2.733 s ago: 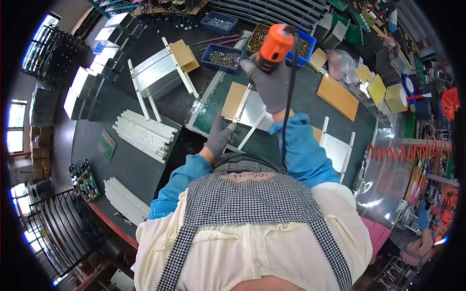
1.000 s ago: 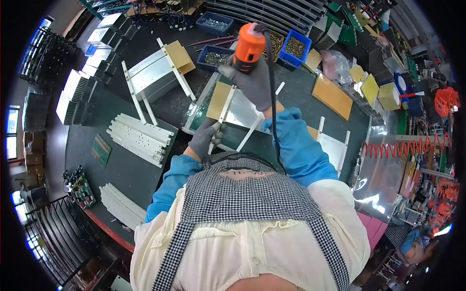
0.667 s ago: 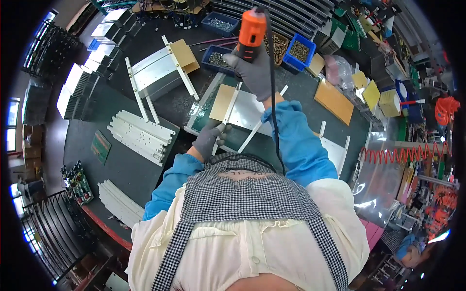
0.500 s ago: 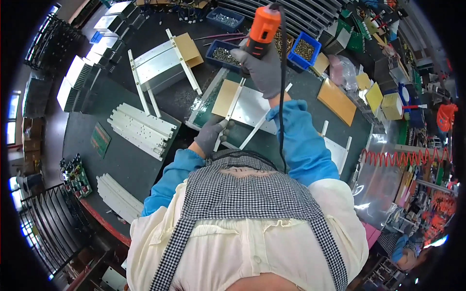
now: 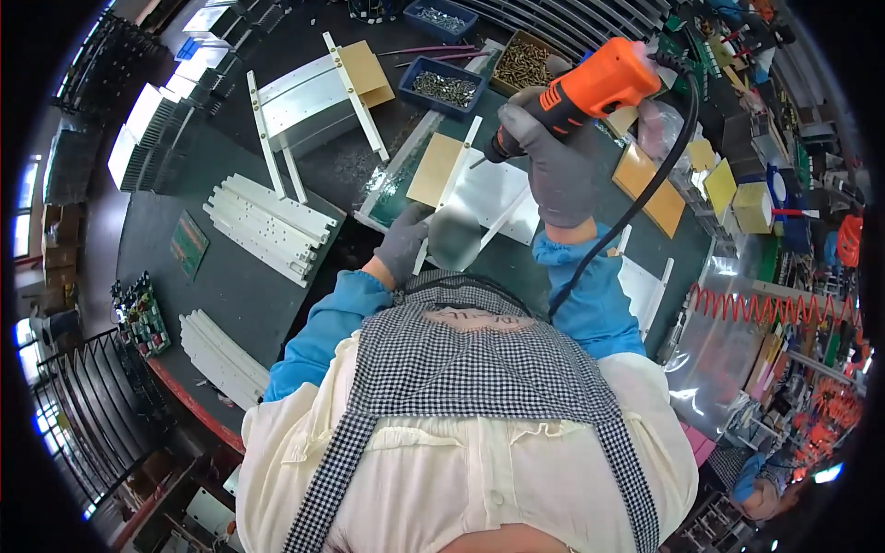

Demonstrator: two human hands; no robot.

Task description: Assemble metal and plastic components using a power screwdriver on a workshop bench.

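An orange and black electric screwdriver (image 5: 590,88) is gripped in my right hand (image 5: 559,170), which wears a grey glove. The tool tilts, its bit pointing down and left, just above a white rail (image 5: 458,166). That rail lies across a silver metal panel (image 5: 493,195) and the edge of a tan board (image 5: 435,170). My gloved left hand (image 5: 401,244) is closed at the rail's near end. A blurred round grey patch (image 5: 454,237) beside it hides part of the fingers. A second white rail (image 5: 505,219) crosses the panel further right.
Blue bins (image 5: 447,85) and a box of brass-coloured screws (image 5: 525,63) stand at the back. A similar rail-and-panel assembly (image 5: 309,106) sits left of centre, with stacked white rails (image 5: 267,226) nearer. The tool's black cable (image 5: 636,207) loops past my right forearm.
My right hand has brought the screwdriver nearer and turned it from upright to slanting, bit toward the rail. My left hand stays by the rail's near end, shifted slightly.
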